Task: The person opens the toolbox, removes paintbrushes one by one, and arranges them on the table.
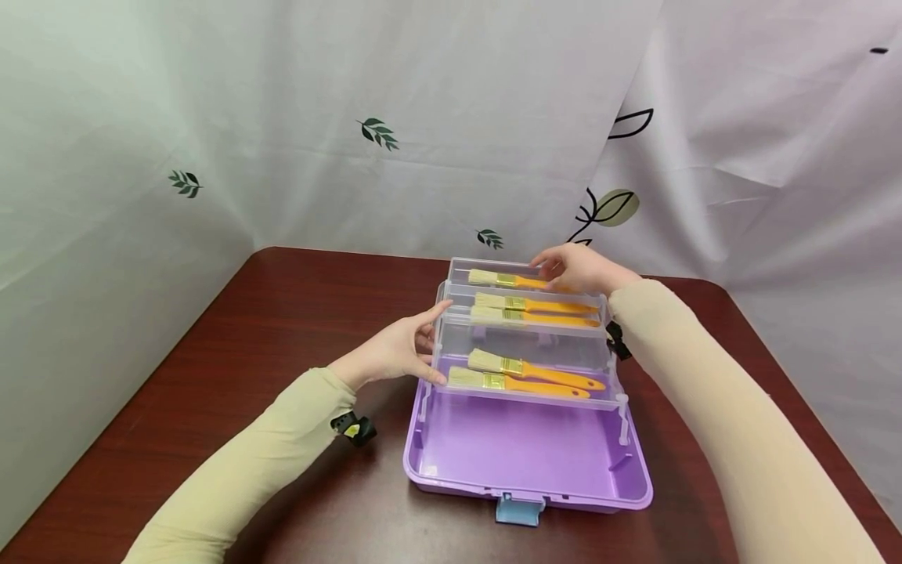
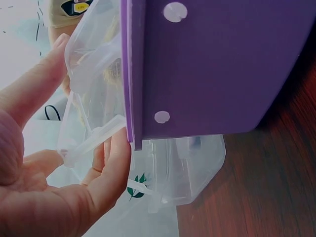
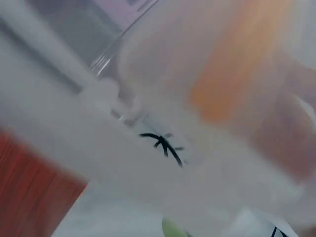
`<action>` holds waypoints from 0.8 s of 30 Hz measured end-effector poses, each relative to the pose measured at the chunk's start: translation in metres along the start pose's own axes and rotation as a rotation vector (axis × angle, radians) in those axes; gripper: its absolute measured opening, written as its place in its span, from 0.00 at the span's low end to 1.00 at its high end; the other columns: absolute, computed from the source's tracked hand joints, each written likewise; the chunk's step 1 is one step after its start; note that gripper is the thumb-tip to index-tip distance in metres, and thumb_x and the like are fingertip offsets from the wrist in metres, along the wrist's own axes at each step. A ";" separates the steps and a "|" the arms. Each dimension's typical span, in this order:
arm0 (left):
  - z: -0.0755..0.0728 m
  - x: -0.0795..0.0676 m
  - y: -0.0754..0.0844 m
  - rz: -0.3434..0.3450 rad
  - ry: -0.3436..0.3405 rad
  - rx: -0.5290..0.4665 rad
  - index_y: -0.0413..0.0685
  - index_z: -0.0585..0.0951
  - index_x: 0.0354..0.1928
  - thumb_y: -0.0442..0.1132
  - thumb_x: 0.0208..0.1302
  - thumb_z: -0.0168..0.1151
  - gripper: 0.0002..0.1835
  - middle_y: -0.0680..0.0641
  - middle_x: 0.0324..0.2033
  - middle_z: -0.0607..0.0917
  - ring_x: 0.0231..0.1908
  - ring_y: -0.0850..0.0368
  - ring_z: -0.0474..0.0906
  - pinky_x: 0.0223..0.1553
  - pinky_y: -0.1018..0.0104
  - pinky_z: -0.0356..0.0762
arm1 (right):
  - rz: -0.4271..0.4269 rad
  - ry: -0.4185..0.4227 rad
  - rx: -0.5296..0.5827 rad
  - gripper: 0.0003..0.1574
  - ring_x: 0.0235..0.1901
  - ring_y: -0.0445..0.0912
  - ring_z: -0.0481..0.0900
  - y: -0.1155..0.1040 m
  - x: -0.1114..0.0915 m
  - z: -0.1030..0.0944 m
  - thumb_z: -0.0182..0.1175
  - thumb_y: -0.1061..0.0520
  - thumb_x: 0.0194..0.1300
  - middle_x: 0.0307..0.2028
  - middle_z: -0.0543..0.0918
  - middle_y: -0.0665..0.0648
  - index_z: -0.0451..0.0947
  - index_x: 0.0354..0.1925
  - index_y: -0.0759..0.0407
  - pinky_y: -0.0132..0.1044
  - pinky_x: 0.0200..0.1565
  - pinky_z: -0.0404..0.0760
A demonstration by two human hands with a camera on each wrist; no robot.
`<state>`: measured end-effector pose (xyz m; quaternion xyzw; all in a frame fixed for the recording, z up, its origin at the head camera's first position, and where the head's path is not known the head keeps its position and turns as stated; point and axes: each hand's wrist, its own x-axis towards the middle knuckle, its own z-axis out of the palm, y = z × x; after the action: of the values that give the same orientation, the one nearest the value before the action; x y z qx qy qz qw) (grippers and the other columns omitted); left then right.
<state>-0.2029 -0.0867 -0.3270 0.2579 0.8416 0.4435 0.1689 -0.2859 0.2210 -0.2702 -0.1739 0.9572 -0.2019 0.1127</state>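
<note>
A purple toolbox [image 1: 521, 446] stands unfolded, its clear stepped trays raised. Two paintbrushes with pale bristles and orange handles lie in the lower tray [image 1: 524, 403], and two more in the middle tray [image 1: 461, 291]. A single paintbrush [image 1: 503, 280] is in the top tray [image 1: 458, 266]. Over that tray, my right hand [image 1: 574, 268] holds this brush by its handle, which the fingers partly cover. My left hand [image 1: 398, 345] is at the trays' left side, thumb and index finger spread against their edges; its other fingers bend behind a white hinge link [image 2: 94, 140].
The toolbox rests on a dark red wooden table [image 1: 317, 298]. A blue latch [image 1: 520, 509] hangs from its front edge. White curtains [image 1: 437, 196] with leaf prints rise behind the table. In the right wrist view, the orange handle [image 3: 222, 94] is blurred behind clear plastic.
</note>
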 end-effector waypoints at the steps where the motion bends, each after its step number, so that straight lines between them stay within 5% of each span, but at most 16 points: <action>1: 0.000 0.000 0.000 0.001 -0.002 -0.003 0.54 0.49 0.75 0.33 0.41 0.78 0.61 0.36 0.47 0.74 0.49 0.46 0.79 0.48 0.62 0.81 | -0.005 0.000 -0.001 0.26 0.53 0.58 0.77 0.000 0.000 0.000 0.61 0.67 0.60 0.49 0.80 0.64 0.73 0.58 0.61 0.51 0.54 0.76; 24: 0.001 0.000 0.002 -0.019 0.003 0.004 0.54 0.49 0.75 0.33 0.41 0.78 0.61 0.37 0.46 0.74 0.48 0.48 0.79 0.48 0.62 0.80 | -0.021 -0.104 -0.008 0.26 0.54 0.57 0.73 -0.003 0.003 0.001 0.53 0.70 0.62 0.53 0.77 0.64 0.74 0.59 0.58 0.53 0.58 0.72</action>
<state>-0.2016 -0.0854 -0.3262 0.2496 0.8452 0.4404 0.1713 -0.2873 0.2171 -0.2703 -0.1946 0.9490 -0.1898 0.1597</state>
